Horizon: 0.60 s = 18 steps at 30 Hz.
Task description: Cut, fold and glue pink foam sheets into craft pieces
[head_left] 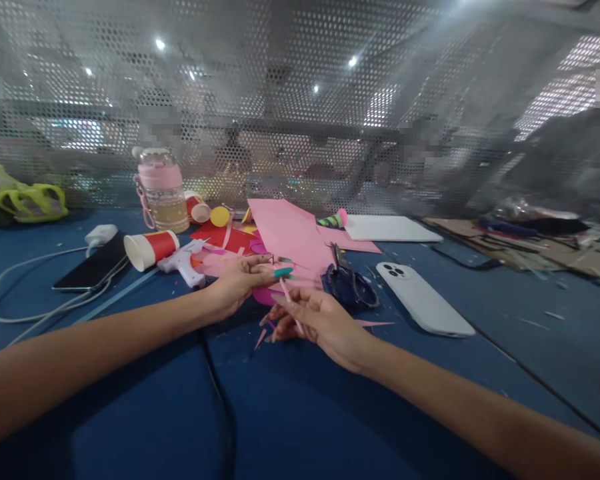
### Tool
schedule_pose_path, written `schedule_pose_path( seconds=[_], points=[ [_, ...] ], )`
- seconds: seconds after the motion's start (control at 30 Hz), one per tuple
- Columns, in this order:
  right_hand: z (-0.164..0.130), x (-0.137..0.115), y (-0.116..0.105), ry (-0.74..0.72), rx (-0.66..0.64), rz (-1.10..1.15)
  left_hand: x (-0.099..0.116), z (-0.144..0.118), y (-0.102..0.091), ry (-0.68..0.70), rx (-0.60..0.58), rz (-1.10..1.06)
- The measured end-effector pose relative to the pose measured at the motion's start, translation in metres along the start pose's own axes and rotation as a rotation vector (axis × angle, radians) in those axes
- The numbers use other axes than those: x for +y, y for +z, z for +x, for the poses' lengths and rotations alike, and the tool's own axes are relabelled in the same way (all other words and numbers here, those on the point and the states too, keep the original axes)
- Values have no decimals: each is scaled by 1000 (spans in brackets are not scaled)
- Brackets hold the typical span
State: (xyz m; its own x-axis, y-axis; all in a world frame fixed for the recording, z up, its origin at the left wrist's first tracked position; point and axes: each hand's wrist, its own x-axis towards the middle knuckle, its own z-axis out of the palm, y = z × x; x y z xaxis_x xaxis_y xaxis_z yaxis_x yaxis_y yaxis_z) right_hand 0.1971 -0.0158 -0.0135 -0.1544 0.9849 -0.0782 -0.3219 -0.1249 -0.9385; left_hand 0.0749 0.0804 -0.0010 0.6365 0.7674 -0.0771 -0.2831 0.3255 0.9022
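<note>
My left hand (236, 283) is closed in a pinch, with a small teal piece (283, 272) at its fingertips; its exact kind I cannot make out. Just right of it and slightly lower, my right hand (325, 323) is closed around a thin pink paper strip (291, 303), which slants up toward the teal piece. Behind both hands lie sheets of pink paper (290, 230) and cut scraps. Dark blue-handled scissors (353, 288) rest just beyond my right hand. A white glue gun (185, 263) lies on its side to the left of my left hand.
On the blue table (145, 413) stand a pink-lidded bottle (163, 190) and a tipped red-and-white paper cup (153, 249). A black phone (93, 261) with a white cable is left; a white phone (425, 299) is right. Cardboard (460, 233) lies far right; perforated metal (300, 100) rises behind.
</note>
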Motion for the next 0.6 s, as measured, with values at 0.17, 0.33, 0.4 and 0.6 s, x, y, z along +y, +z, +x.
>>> schedule_pose_path(
  seconds=[0.17,0.33,0.4,0.6],
  points=[
    [-1,2,-1,8,-48,-31,0,0,-3,41,5,-39],
    [0,3,-2,34,-32,-61,-4,0,-7,75,-130,113],
    [0,3,-1,31,-24,-68,-5,0,-8,92,-182,208],
    [-2,2,0,35,-43,-81,-5,-2,-7,130,-206,303]
  ],
)
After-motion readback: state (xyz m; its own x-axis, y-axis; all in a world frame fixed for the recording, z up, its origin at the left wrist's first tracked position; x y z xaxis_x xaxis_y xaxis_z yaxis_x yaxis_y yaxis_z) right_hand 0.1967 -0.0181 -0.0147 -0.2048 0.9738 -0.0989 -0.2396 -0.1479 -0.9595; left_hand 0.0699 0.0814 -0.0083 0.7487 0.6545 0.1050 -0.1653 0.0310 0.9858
